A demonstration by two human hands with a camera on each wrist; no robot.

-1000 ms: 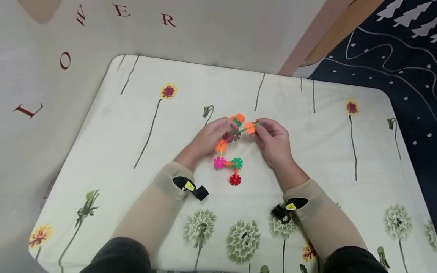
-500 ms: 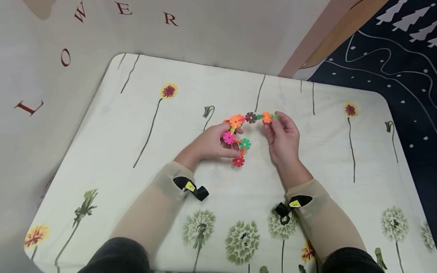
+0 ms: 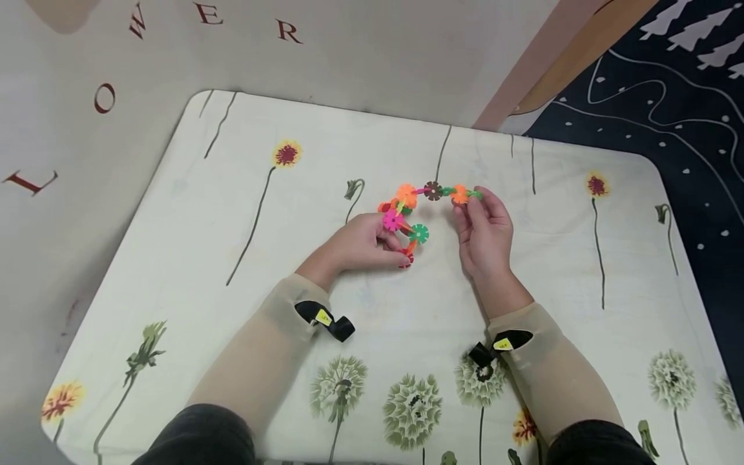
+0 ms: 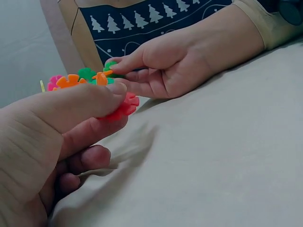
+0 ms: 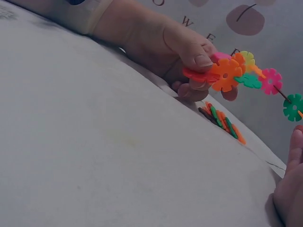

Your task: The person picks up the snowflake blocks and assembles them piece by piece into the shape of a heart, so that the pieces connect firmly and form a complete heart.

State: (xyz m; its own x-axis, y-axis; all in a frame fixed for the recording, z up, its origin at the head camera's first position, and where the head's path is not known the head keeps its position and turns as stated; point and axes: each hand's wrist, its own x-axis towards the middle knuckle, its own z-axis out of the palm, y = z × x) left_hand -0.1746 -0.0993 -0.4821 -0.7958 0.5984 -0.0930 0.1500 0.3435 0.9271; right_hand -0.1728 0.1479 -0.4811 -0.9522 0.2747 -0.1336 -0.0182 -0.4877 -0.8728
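Note:
A chain of flower-shaped interlocking discs [image 3: 433,191] in orange, green, pink, brown and red curves between both hands. My left hand [image 3: 363,244] pinches the red disc [image 4: 124,108] at one end between thumb and fingers. At the other end, the thumb and fingers of my right hand [image 3: 487,226] pinch a green disc [image 3: 475,194]. In the head view a pink disc [image 3: 392,219] and a second green disc [image 3: 419,233] hang close by the left fingers. The left thumb covers part of the chain in the left wrist view.
A white cloth with printed flowers [image 3: 287,154] covers the table [image 3: 279,213]. A slanted row of orange, green and brown pieces [image 5: 221,122] shows beyond the left hand in the right wrist view. A pale lettered wall [image 3: 378,64] stands behind.
My right hand has moved right and away with its end, stretching the chain. My left hand has shifted its grip to the red disc, and that end has come up farther from me.

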